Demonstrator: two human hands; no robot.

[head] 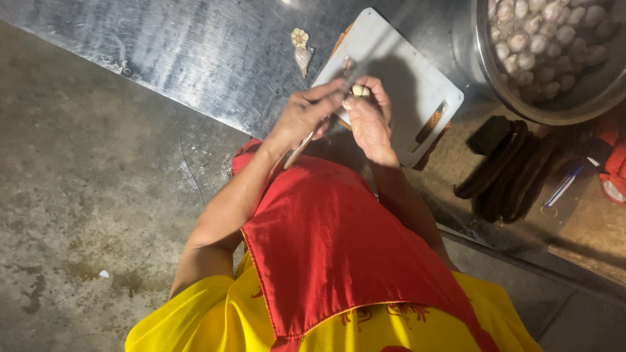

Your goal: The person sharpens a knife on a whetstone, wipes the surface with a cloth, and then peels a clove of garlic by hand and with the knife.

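A small knife [313, 133] is gripped in the left hand [305, 116], its blade laid against a garlic clove [360, 90] pinched by the right hand [369, 117] over the white cutting board [404, 78]. The pinching fingertips could be nicked by a slip (the clove is small and smooth); beyond the board, peeled cloves are held in a metal pot [554, 111].

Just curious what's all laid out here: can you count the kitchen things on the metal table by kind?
White cutting board: 1
Metal bowl of peeled cloves: 1
Knife, in the left hand: 1
Clove held in the right hand: 1
Scrap of peel on the table: 1
Total: 5
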